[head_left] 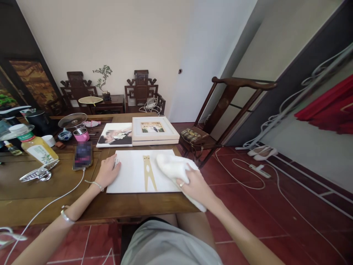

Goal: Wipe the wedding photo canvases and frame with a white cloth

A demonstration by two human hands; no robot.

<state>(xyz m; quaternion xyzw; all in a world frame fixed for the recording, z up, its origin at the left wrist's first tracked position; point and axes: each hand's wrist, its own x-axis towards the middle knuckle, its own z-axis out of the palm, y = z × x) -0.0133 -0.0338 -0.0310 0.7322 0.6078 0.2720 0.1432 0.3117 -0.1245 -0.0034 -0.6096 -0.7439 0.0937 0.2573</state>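
Note:
A white board [132, 173] lies flat on the wooden table [55, 198] in front of me, with a thin tan stand piece [148, 173] on its middle. My left hand [108, 172] presses on the board's left edge, fingers lying curled over it. My right hand [193, 182] is closed on a white cloth [172, 165] that rests on the board's right side.
Behind the board lie a photo print [116, 135] and a white framed picture [153, 129]. To the left are a phone [82, 154] with a cable, a pink cup [81, 134], a bottle [37, 147] and tea things. A wooden chair [215, 121] stands to the right.

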